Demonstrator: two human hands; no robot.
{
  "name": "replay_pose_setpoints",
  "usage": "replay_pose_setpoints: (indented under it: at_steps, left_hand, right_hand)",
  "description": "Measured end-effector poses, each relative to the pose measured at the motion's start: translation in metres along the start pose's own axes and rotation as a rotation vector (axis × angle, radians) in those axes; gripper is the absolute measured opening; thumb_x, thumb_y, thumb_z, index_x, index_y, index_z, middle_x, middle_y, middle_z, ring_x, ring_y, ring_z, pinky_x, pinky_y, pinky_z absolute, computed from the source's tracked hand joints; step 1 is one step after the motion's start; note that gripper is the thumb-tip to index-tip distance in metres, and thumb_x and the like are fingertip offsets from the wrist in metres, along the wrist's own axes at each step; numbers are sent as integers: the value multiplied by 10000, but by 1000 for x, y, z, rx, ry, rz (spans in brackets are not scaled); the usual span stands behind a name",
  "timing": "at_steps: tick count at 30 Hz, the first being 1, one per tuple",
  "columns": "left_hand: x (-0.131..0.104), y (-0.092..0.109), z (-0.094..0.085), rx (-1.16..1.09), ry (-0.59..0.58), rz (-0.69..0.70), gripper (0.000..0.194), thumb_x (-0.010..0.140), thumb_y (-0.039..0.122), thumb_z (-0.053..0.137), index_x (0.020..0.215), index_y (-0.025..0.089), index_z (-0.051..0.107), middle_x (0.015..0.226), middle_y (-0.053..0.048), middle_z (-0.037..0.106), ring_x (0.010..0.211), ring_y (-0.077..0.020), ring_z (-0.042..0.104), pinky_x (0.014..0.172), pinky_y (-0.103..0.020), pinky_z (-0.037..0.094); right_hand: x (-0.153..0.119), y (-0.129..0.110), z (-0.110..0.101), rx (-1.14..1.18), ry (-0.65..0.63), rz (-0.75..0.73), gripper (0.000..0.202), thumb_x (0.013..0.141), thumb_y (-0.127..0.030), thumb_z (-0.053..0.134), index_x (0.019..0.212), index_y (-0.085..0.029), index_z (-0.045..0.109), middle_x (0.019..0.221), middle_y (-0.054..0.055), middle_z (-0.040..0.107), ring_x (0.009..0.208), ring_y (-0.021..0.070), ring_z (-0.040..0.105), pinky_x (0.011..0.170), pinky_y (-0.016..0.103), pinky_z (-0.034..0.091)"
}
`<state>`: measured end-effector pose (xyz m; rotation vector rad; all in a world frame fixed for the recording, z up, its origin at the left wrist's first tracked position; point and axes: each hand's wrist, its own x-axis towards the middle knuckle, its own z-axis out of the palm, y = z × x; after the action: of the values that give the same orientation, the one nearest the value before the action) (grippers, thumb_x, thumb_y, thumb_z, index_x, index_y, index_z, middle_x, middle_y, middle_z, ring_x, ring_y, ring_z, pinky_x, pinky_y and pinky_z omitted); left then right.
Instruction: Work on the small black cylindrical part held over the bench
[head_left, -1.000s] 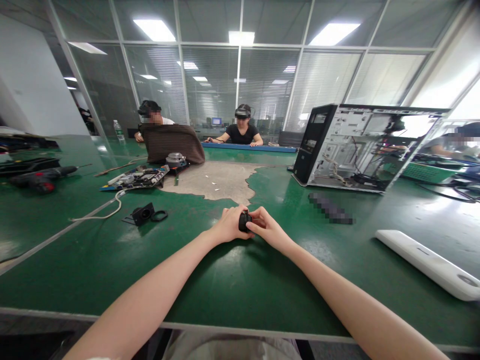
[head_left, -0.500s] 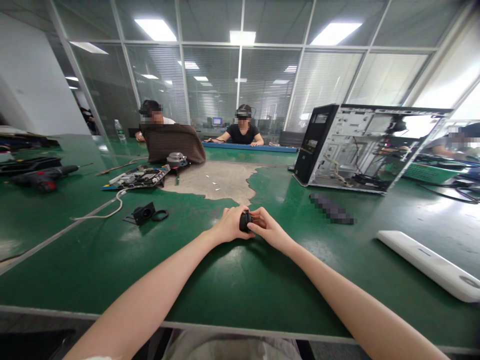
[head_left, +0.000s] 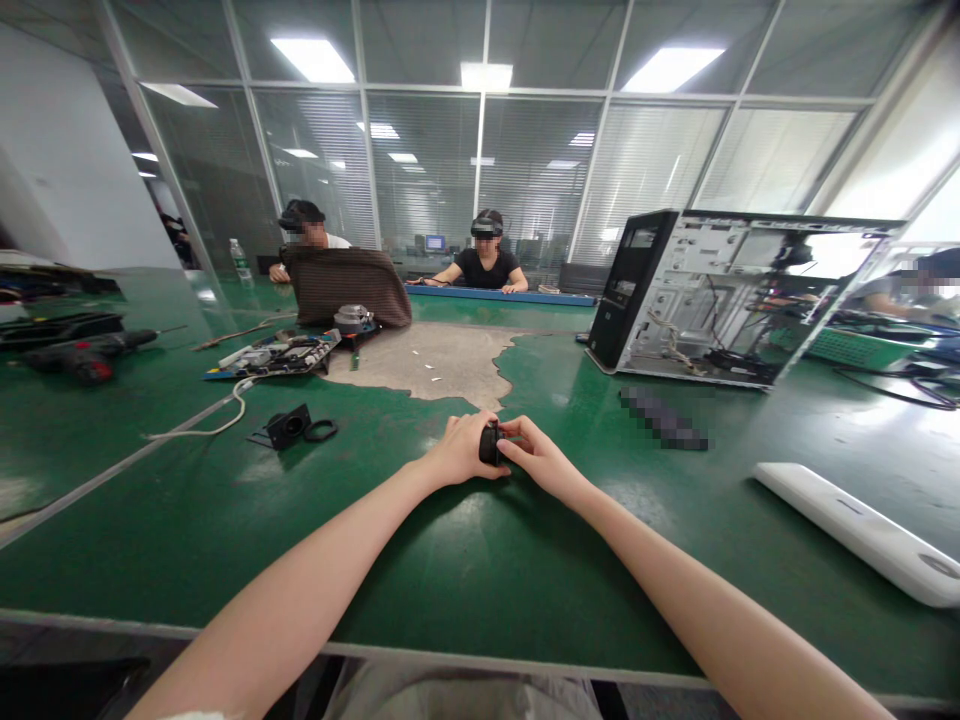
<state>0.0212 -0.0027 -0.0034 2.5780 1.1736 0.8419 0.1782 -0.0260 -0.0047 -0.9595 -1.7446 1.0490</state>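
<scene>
Both hands meet over the green table around a small black round part point(head_left: 490, 444), which looks like a lens barrel, though its kind is not certain. My left hand point(head_left: 460, 447) grips it from the left, thumb and fingers wrapped about its side. From the right, my right hand point(head_left: 531, 449) pinches its edge between thumb and fingertips. Fingers cover much of the part. To the left lie a black bracketed piece with a round opening point(head_left: 289, 427) and a thin black ring point(head_left: 321, 430).
An open computer case point(head_left: 697, 300) stands at right, with a white oblong device point(head_left: 855, 530) nearer me. A circuit board point(head_left: 277, 355), a cable point(head_left: 240, 405) and a power drill point(head_left: 90, 360) lie left. Two people sit across the table, one behind a brown cloth-covered object point(head_left: 345, 285).
The right thumb and fingertips have shifted slightly on the black round part. Both arms and everything else on the table stay in place.
</scene>
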Motion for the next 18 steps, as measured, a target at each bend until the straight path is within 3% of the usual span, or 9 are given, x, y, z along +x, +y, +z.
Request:
replay_pose_setpoints:
  at_steps: [3,8,14,18]
  left_hand:
    - [0,-1,1,3,6,11,618,517,477,651,1009,209,389,983,-25,537,903,-231,506,775,-340,315]
    - [0,-3,1,8,14,21,627,510,484,654,1005,208,386,987,-28,535,905,-230,506,773,-341,316]
    - [0,-2,1,-1,10,22,614,517,490,648,997,205,392,981,-31,539,889,-225,510,769,-341,314]
    - [-1,-1,0,-5,9,22,608,522,480,648,999,206,390,972,-28,540,890,-225,509,767,-339,312]
  right_hand:
    - [-1,-3,0,79,-45,-18,248,702,-326,566,855,-202,417,896,10,522,791,125,543,747,311,439]
    - [0,-4,2,79,4,-30,190,730,-337,531,787,-198,415,816,-10,506,736,111,538,710,290,441]
    - [1,1,1,13,40,13,249,722,-328,539,908,-196,439,896,20,505,800,127,532,762,321,435]
    - [0,-1,-1,63,-30,2,260,697,-316,572,879,-199,427,915,23,520,800,130,543,751,320,446]
